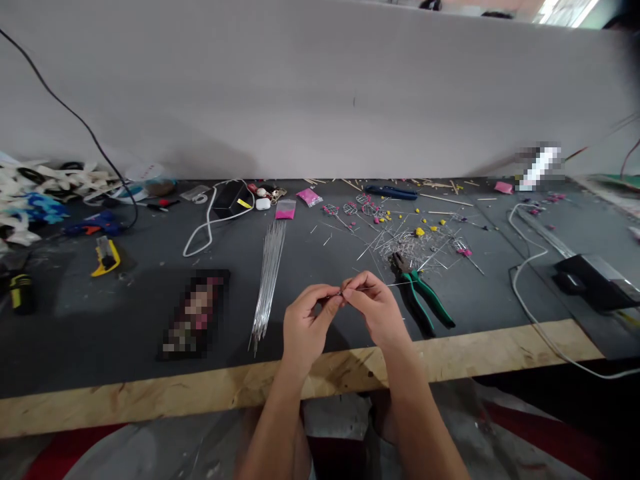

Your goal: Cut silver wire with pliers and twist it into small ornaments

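Steel, thin and bright: a short piece of wire (373, 288) is pinched between my two hands just above the dark table mat (150, 280), near its front edge. My left hand (305, 323) closes thumb and forefinger on its left end, and my right hand (375, 307) grips it a little further along, so that the free end pokes out to the right toward the pliers. I judge it light and springy, stiff enough to hold a line yet easy to kink, and slick under dry fingers; the best hold is close to the spot being worked, fingertips nearly touching, as they are. Its end is probably sharp. It shows only as a fine pale line, and whether anything is threaded on it I cannot tell.

Just right of my hands lie green-handled pliers (423, 297), jaws pointing into a heap of cut wire scraps (415, 247) sprinkled with small yellow beads (420, 231). To the left, a bundle of long straight wires (269, 280) runs away from me. Further back are pink packets (285, 210), a few little wire cages (350, 209), a blue tool (391, 192), a white cable (205, 227), and a yellow utility knife (105, 257) well off to the left.
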The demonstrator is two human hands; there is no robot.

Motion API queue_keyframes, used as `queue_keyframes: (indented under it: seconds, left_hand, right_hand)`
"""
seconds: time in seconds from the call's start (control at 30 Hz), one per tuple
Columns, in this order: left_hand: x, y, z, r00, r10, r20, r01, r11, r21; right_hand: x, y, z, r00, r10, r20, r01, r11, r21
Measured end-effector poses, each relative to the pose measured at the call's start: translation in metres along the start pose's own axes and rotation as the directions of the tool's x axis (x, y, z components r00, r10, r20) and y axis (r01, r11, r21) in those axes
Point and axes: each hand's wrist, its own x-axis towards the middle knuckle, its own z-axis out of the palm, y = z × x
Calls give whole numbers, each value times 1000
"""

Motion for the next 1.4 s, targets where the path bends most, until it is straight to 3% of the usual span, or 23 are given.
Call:
queue_keyframes:
  seconds: [0.2, 0.33, 0.5, 0.67, 0.83, 0.93, 1.13, 1.3, 1.4]
  left_hand:
    - [-1, 0, -7, 997, 63, 35, -64, 997, 33]
    - [-1, -1, -10, 987, 148, 55, -156, 968, 195]
    - [-3, -1, -13, 981, 161, 112, -188, 935, 299]
    - [-8, 1, -8, 954, 198, 227, -273, 886, 374]
    - [-15, 2, 2, 941, 270, 205, -327, 882, 340]
    - [-17, 3, 4, 945, 268, 186, -316, 896, 313]
    - [-14, 4, 2, 978, 126, 169, -164, 958, 235]
    - [-15, 0, 6, 994, 57, 92, -70, 988, 135]
    - [-16, -1, 10, 997, 75, 29, -78, 992, 97]
  right_hand:
    - [-4, -3, 3, 1000, 20, 7, -20, 1000, -8]
    - [-5, -4, 4, 997, 76, -11, -76, 993, -91]
    - [-7, -1, -4, 994, 110, 6, -107, 974, -197]
    - [-13, 1, -18, 991, 130, -13, -129, 957, -261]
    - [-21, -3, -20, 991, 134, -28, -136, 961, -242]
    - [-24, -6, -18, 994, 109, -12, -108, 969, -220]
    - [-24, -6, -14, 996, 80, 33, -71, 976, -206]
    - [-23, -5, -10, 997, 34, -64, -45, 985, -164]
    - [-22, -2, -10, 993, 19, -118, -33, 993, -114]
